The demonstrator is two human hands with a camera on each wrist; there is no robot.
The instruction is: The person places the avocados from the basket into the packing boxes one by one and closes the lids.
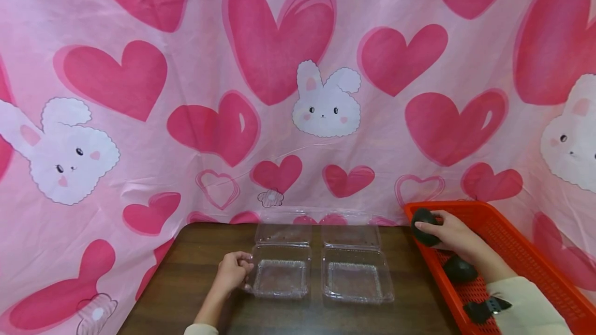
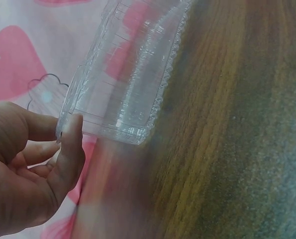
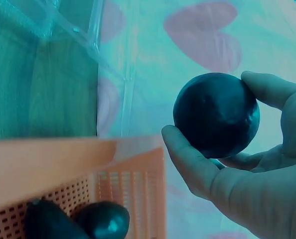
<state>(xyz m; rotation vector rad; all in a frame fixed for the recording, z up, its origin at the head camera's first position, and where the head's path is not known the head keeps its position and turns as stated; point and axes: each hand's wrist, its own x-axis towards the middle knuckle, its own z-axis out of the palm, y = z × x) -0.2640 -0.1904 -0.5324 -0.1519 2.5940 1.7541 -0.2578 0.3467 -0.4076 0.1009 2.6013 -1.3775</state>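
Note:
My left hand (image 1: 234, 271) pinches the left edge of a clear plastic clamshell box (image 1: 281, 293), fingers and thumb on its rim. The box lies with its lid folded back; in the left wrist view its clear wall (image 2: 138, 99) rises beside the fingertips. In my right hand (image 1: 450, 232) is a dark green avocado (image 1: 421, 237), held between thumb and fingers above the left rim of an orange basket (image 1: 435, 278). The right wrist view shows the held avocado (image 3: 215, 117) end-on, looking round. Inside the basket lie more avocados (image 3: 105, 219), partly hidden by its wall.
A second clear clamshell box (image 1: 356, 296), lid also folded back, stands right of the first on the brown wooden table (image 1: 279, 319). Pink heart-printed cloth (image 1: 326, 154) hangs behind the table and on both sides. The basket occupies the table's right side.

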